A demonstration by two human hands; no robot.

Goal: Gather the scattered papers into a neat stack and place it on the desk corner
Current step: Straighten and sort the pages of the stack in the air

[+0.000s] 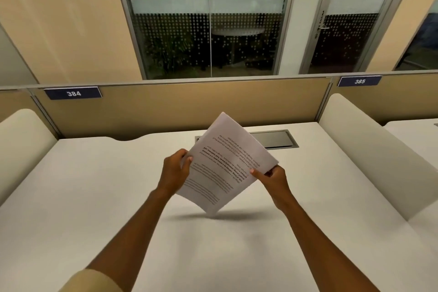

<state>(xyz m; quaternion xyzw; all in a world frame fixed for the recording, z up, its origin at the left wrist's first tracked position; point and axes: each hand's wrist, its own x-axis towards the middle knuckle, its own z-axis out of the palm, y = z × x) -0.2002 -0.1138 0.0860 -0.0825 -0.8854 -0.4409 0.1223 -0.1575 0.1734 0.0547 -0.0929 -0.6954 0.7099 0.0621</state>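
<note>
Both hands clamp a sheaf of printed papers at the centre of the frame: the left hand pinches the left edge, thumb on the printed face, and the right hand pinches the right edge the same way, so each grip is closed on the sheets. Held tilted like a diamond, the papers have their lowest corner at or just above the pale counter, where a shadow falls under it; whether the corner touches cannot be told. Lines of text run across the top sheet, too small to read. Behind the papers, a grey recessed hatch sits in the counter toward the upper middle of the frame, partly hidden by the sheets. A tan partition runs along the far edge, carrying a blue plate marked 384 at left and another marked 385 at upper right. Rounded cream dividers flank the counter on both sides
</note>
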